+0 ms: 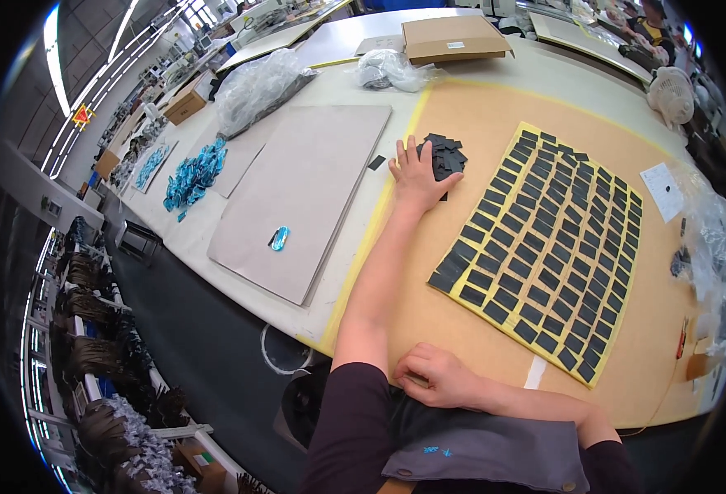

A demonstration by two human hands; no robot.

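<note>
My left hand [417,179] reaches onto a loose pile of black rectangular pieces [445,156], fingers spread over its left side. A single black piece [376,162] lies just left of that hand. To the right, a yellow-bordered board [544,247] carries rows of similar black rectangles, some askew or overlapping. Near the front edge, my right hand [433,375] is curled at the brown work surface [388,288]; whether anything is inside its fingers is hidden.
Grey sheets [289,198] at left bear a small blue piece [280,238]; blue pieces [194,177] are heaped beyond. A cardboard box [453,39], plastic bags [256,90] and a white paper [661,191] surround the area. A person [651,29] is at back right; hanging bundles [91,354] line the left.
</note>
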